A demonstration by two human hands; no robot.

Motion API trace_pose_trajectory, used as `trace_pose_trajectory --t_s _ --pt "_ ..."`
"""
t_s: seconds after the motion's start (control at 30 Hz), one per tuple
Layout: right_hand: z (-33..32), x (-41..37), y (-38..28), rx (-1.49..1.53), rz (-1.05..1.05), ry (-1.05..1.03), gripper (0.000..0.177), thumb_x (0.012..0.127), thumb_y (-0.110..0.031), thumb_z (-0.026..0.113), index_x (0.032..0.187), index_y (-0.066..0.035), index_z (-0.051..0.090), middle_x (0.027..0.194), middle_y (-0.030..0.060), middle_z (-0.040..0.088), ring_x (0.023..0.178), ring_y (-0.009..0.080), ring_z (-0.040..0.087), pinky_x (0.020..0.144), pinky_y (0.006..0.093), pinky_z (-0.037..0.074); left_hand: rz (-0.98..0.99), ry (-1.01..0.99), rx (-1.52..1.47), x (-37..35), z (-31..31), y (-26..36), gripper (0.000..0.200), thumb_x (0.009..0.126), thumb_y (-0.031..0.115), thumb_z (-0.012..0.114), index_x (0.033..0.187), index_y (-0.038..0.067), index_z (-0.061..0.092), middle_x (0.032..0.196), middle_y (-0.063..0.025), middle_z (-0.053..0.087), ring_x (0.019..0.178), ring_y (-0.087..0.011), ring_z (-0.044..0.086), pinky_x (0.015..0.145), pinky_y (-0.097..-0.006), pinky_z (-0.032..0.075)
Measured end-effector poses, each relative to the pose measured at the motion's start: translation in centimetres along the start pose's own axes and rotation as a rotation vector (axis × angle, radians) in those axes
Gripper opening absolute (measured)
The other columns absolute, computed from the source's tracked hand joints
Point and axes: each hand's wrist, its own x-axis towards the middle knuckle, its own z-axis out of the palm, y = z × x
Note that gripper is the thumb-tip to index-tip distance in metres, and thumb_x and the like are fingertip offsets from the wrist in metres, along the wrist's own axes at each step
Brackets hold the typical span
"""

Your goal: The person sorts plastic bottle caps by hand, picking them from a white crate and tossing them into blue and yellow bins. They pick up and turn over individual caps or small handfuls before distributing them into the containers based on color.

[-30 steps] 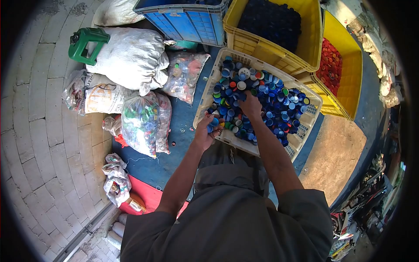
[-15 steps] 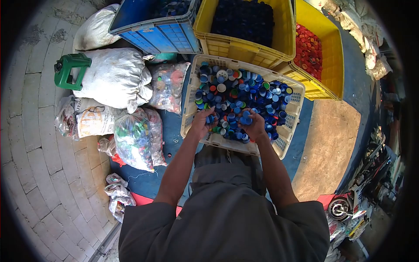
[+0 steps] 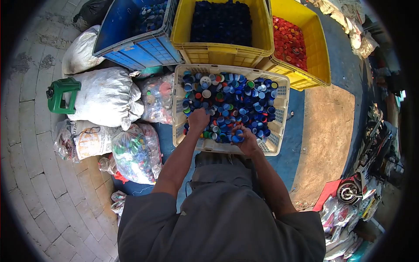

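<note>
A white plastic crate (image 3: pixel 283 114) stands before me, holding a heap of bottle caps (image 3: pixel 246 102), mostly blue with some white, green, red and orange. Over the left side of the heap is my left hand (image 3: pixel 199 119), its back turned up. Its fingers point down among the caps and are hidden, so whether they grip anything does not show. Near the crate's front edge, my right hand (image 3: pixel 248 143) is curled around several blue bottle caps (image 3: pixel 237 136), with its palm partly turned up.
Behind the crate stand a blue bin (image 3: pixel 148 49) with mixed caps, a yellow bin (image 3: pixel 222 50) with dark blue caps, and another yellow bin (image 3: pixel 320 52) with red caps. Stuffed sacks (image 3: pixel 102 96), a green jerrycan (image 3: pixel 63 96) and clear bags (image 3: pixel 133 153) lie left. Brown board (image 3: pixel 325 144) lies right.
My left hand has turned over, from holding blue caps palm-up to reaching down at the heap's left. My right hand has drawn toward the crate's front edge, still holding blue caps. The view has shifted.
</note>
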Motion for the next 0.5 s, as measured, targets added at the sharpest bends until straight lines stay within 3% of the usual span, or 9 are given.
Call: trace_pose_trajectory --t_s 0.27,0.37,0.5 --pt "-0.2 -0.4 -0.1 0.014 0.001 0.016 0.031 0.071 -0.012 0.056 0.102 -0.007 0.052 0.096 0.0084 0.053 0.087 0.0204 0.056 0.074 0.0394 0.053 -0.041 0.020 -0.114 -0.2 -0.8 1.0 0.037 0.078 0.030 0.068 0.100 0.002 0.063 0.091 -0.0209 0.067 0.086 -0.0392 0.065 0.074 -0.0467 0.053" --pt "0.0 -0.3 -0.3 0.023 -0.006 0.036 0.030 0.073 -0.014 0.056 0.102 -0.008 0.053 0.097 0.0082 0.054 0.086 0.0200 0.056 0.072 0.0384 0.052 0.089 0.115 -0.348 0.1 0.7 0.0 0.032 0.078 0.028 0.066 0.096 0.003 0.061 0.084 -0.0139 0.068 0.074 -0.0313 0.066 0.067 -0.0425 0.054" --pt "1.1 0.2 -1.3 0.058 -0.006 0.090 0.028 0.075 -0.017 0.057 0.102 -0.009 0.055 0.095 0.0059 0.058 0.083 0.0197 0.058 0.068 0.0353 0.050 -0.248 -0.289 -1.486 -2.1 -2.4 1.4 0.028 0.081 0.025 0.060 0.103 0.008 0.056 0.076 -0.0016 0.056 0.062 -0.0151 0.056 0.054 -0.0331 0.047"
